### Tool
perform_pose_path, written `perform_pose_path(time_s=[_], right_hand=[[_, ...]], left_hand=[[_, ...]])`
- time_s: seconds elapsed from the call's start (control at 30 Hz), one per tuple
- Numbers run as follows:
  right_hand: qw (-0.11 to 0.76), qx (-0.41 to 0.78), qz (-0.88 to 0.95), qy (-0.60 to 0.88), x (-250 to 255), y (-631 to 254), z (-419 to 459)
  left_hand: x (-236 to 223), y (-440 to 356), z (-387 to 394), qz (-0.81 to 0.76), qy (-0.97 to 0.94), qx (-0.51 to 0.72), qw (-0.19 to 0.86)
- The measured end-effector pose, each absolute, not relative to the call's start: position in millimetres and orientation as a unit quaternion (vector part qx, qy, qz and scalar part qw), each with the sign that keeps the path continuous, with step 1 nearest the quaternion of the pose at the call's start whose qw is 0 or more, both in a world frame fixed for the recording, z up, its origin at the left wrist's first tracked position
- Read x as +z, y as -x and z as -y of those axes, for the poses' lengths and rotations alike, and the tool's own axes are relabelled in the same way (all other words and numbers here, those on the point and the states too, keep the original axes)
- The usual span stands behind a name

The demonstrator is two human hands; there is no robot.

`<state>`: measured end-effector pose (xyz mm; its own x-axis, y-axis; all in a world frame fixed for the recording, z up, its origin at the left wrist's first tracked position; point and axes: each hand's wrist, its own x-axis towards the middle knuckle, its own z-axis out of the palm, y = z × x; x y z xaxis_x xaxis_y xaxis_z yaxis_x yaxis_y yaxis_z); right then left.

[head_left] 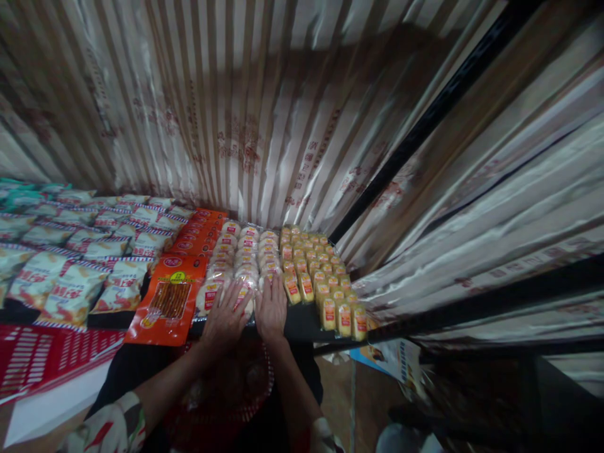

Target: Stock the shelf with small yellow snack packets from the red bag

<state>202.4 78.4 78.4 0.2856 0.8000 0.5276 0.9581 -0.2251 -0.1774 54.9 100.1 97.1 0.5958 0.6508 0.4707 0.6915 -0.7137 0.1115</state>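
Observation:
Both hands rest at the front of rows of round white rice crackers (248,242) in clear wrappers on a black shelf (302,318). My left hand (226,318) lies with fingers spread over the front packs of the left and middle rows. Against the front of the right row, my right hand (272,311) presses with its fingers stretched forward. Neither hand grips anything that I can see. To the right stand rows of small yellow wrapped cakes (325,270). On the left lie orange snack packets (172,299) with brown sticks showing through a window.
White and blue snack bags (70,289) fill the shelf's left side. Red baskets (51,358) stand below, one between my legs. Striped sheeting (245,113) hangs behind, crossed by a black metal bar (425,132). A blue and white bag (391,358) lies beneath the right end.

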Motion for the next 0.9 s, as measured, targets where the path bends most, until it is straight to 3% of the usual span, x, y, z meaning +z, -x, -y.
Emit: perform_pose_path(time_s=[0.67,0.9], right_hand=[[0.286,-0.142,0.58,0.749,87.7,-216.1,-77.3],[0.363,-0.17,0.489,0.774,93.9,-255.1,-42.1]], left_hand=[[107.9,-68.5,-101.9,0.373,0.884,-0.282,0.032],[112.8,-117.1,-58.6,0.272,0.907,-0.308,-0.086]])
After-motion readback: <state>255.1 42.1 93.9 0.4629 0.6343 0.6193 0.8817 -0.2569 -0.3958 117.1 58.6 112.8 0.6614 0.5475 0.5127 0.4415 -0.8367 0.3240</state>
